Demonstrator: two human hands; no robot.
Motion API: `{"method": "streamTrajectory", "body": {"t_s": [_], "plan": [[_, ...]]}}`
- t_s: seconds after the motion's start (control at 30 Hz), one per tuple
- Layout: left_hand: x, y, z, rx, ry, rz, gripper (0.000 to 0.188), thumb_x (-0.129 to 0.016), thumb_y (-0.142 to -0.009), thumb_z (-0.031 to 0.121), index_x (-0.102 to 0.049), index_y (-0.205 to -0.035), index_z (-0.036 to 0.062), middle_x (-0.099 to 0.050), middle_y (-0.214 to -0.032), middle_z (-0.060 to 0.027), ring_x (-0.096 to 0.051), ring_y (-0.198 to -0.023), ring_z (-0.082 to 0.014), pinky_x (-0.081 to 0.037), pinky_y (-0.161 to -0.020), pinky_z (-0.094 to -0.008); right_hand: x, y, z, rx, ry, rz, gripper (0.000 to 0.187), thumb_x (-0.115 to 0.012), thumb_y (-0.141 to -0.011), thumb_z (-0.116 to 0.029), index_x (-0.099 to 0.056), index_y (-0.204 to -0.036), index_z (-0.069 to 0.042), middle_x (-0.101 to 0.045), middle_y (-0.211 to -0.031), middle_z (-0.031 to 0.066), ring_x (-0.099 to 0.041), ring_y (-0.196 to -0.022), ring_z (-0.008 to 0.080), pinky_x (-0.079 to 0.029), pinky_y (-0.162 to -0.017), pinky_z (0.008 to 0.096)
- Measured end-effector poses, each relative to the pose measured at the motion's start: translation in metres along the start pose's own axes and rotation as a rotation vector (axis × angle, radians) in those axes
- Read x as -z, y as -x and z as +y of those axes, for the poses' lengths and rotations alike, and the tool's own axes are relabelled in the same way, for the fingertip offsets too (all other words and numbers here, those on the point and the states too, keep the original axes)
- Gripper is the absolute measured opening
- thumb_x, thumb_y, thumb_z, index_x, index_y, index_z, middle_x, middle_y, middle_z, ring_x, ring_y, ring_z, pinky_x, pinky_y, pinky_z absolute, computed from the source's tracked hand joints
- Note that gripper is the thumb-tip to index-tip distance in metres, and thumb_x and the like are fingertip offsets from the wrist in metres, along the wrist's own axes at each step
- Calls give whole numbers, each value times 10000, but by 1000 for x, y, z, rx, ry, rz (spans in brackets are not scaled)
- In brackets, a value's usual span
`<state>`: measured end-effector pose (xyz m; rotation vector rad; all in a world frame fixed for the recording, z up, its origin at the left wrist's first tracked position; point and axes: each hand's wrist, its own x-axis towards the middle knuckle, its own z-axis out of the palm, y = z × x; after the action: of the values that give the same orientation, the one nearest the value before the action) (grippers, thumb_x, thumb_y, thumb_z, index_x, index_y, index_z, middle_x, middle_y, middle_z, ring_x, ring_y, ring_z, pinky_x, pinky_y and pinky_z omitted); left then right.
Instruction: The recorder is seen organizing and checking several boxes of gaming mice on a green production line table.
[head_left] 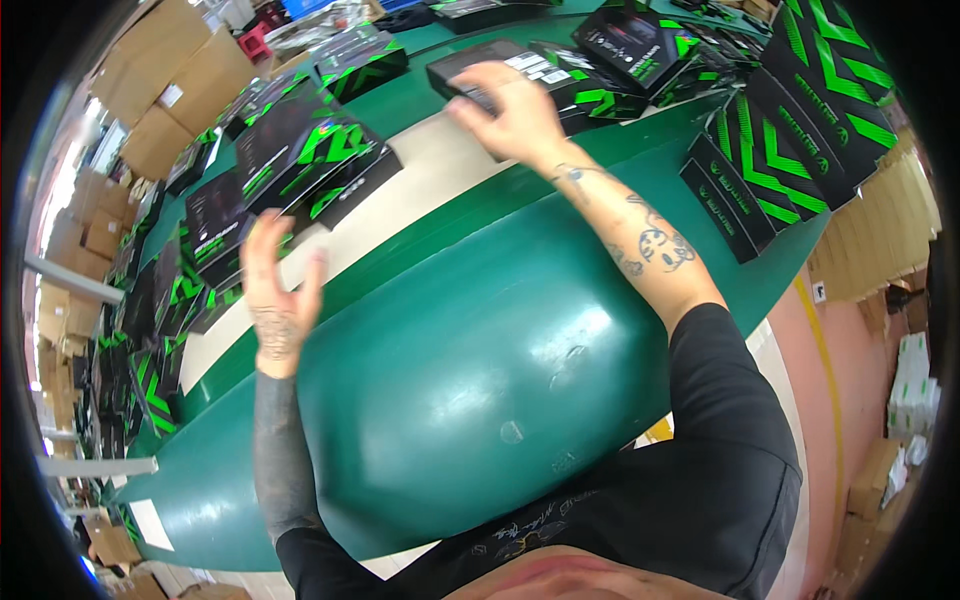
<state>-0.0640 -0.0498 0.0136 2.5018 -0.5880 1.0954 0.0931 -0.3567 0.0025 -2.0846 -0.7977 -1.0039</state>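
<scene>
My left hand [278, 305] is open, thumb apart from the fingers, beside a black-and-green flat carton [213, 225]. Its fingertips overlap the carton's near corner; whether they touch it I cannot tell. Farther forward, my right hand [518, 118] reaches out with its fingers stretched and thumb spread, over the near edge of a black box [490, 55]. Contact there is unclear too. Between the hands, another black carton with green stripes [295, 150] lies stacked on a lower one [355, 192]. Neither hand visibly grips anything.
A pale belt strip [430, 160] crosses behind the green worktop [480, 370]. Upright black-and-green cartons [755, 180] stand at the right edge, with a stacked carton [640, 45] at the back. Brown cardboard boxes [165, 75] are piled at far left; a metal bar [75, 278] juts in there.
</scene>
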Motion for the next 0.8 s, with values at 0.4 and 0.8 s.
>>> {"method": "streamTrajectory", "body": {"t_s": [0.4,0.8], "plan": [[-223,-92,47,1083,1239,-305,984,-556,-817,651,-181,-1458,6,-298,-1458,-191,-222,-1387,-287,-193,-1122,-434,77,53,151,-1309,-529,703,983,-818,-622,-324,-310,-1349,101,-507,-1251,193,-539,-1098,302,-467,-883,381],[-237,-117,74,1040,1193,-280,543,-651,-803,465,-582,-1189,89,-583,-1155,-26,-489,-1052,-161,-346,-879,-311,106,37,202,-991,-163,817,1107,-796,-642,-405,-160,-1425,51,-505,-1220,236,-558,-1033,307,-435,-914,367]]}}
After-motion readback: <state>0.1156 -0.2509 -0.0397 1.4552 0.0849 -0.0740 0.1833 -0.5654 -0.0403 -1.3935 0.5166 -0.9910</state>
